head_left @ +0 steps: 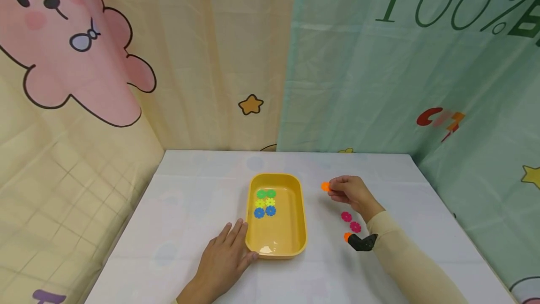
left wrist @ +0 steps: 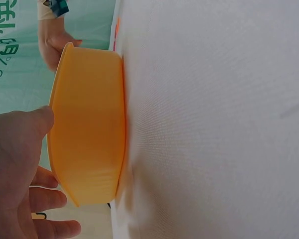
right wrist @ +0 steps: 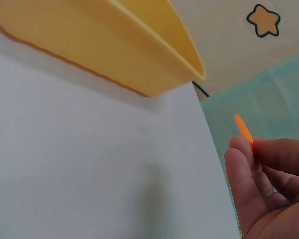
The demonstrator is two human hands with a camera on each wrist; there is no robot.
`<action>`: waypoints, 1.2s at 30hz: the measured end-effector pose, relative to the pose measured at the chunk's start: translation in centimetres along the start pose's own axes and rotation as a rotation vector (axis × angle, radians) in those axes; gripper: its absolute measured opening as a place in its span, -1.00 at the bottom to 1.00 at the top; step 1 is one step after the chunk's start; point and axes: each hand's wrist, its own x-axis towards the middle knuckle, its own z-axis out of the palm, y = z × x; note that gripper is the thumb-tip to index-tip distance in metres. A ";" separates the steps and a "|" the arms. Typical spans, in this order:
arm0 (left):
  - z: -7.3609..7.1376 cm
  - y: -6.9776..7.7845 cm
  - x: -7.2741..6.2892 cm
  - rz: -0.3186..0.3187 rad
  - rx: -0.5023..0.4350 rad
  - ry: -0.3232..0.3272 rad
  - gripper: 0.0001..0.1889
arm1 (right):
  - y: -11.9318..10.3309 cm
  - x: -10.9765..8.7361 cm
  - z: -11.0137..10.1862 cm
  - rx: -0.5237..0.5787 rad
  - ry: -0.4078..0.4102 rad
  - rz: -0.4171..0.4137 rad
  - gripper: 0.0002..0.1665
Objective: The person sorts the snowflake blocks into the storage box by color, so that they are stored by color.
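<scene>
A yellow tray stands on the white table. Inside it, in the head view, two green discs, two yellow ones and two blue flower-shaped discs lie in paired rows. My left hand rests against the tray's near left side, fingers extended; the left wrist view shows its thumb touching the rim. Right of the tray, my right hand pinches an orange flower-shaped disc between thumb and fingers. That disc appears edge-on in the right wrist view, held above the table.
Two pink flower-shaped discs lie on the table below the right hand. Another orange disc is partly hidden by the black wrist device. Printed curtains hang behind and beside the table.
</scene>
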 end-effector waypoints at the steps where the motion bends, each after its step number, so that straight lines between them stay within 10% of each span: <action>1: 0.0 0.0 0.0 -0.003 0.001 -0.002 -0.15 | -0.3 0.0 0.2 0.012 -0.002 0.004 -0.60; 15: 0.0 0.1 0.1 -0.019 -0.020 -0.004 -0.16 | -2.9 -1.2 4.3 0.207 -0.039 -0.031 -0.62; 36: 0.2 -0.1 0.0 -0.017 -0.041 -0.010 -0.16 | -2.2 -2.3 13.9 -0.021 -0.134 -0.082 -0.84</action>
